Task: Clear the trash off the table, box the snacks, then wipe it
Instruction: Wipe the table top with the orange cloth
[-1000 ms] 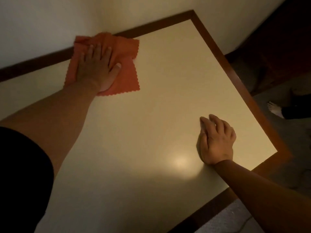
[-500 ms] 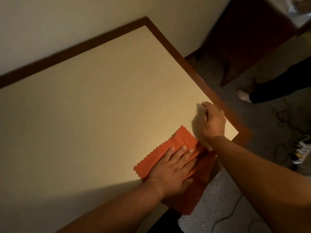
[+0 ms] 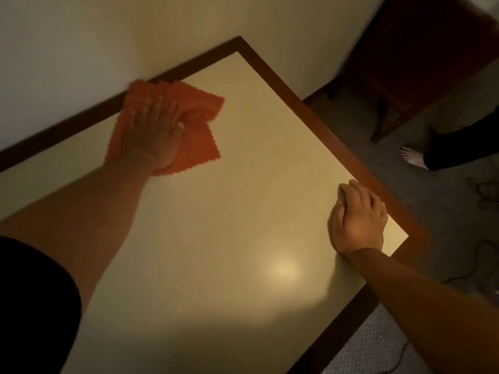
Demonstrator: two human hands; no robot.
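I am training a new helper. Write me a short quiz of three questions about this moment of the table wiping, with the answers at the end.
1. True or false: the left hand presses flat on the orange cloth.
2. Choose one. Where on the table does the cloth lie?
A. At the far edge, beside the wall
B. At the near right corner
C. Hanging over the right edge
3. Fill the gap: the right hand rests on the table near its right edge and holds ____.

Key: 1 true; 2 A; 3 nothing.
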